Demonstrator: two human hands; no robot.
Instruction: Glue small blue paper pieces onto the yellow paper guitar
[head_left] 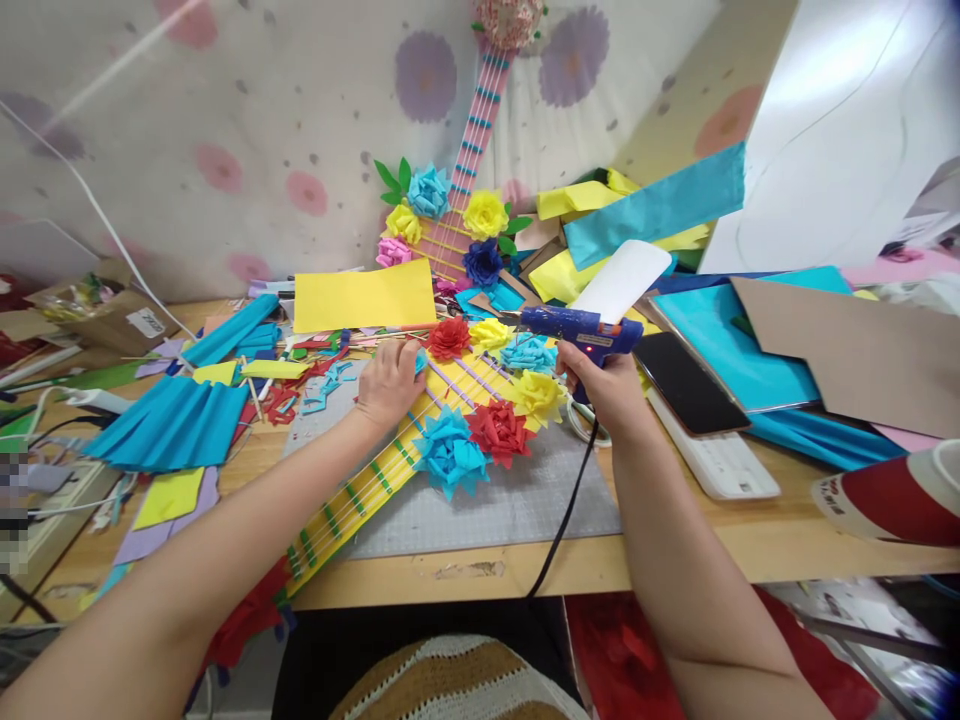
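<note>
My right hand (pixel 606 385) grips a dark blue hot glue gun (pixel 581 328) by its handle, its nozzle pointing left over the paper flowers. My left hand (pixel 390 382) is closed, a small light blue paper piece (pixel 421 362) showing at its fingertips. Beneath and between both hands lies a yellow paper guitar (pixel 360 495) with white strings and green and purple bands. On its body sit a red flower (pixel 501 432), a blue flower (pixel 452 450), a yellow flower (pixel 535 398) and several more. The guitar rests partly on a grey cutting mat (pixel 480 525).
A pink paper guitar (pixel 472 150) leans on the wall behind. Blue crepe paper (pixel 169 425) and scraps lie left. To the right are a phone (pixel 690 383), a white device (pixel 712 450), cardboard (pixel 862 340) and a red-and-white cup (pixel 892 495). The gun's black cord (pixel 566 520) hangs over the front edge.
</note>
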